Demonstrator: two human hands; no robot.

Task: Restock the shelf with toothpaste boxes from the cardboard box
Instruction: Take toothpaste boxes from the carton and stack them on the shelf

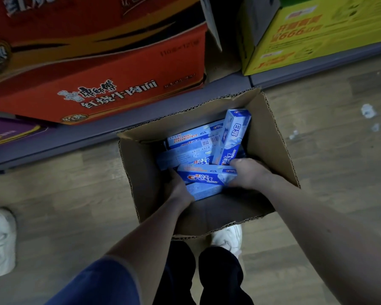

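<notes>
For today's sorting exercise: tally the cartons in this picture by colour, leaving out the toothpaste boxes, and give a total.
Red carton: 1
Yellow carton: 1
Purple carton: 1
Brown carton: 1
Total: 4

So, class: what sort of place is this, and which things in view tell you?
Probably a shop aisle or stockroom. Printed cartons, a red noodle carton and a yellow carton, stand on a low shelf, and hands reach into a cardboard box of toothpaste boxes.
</notes>
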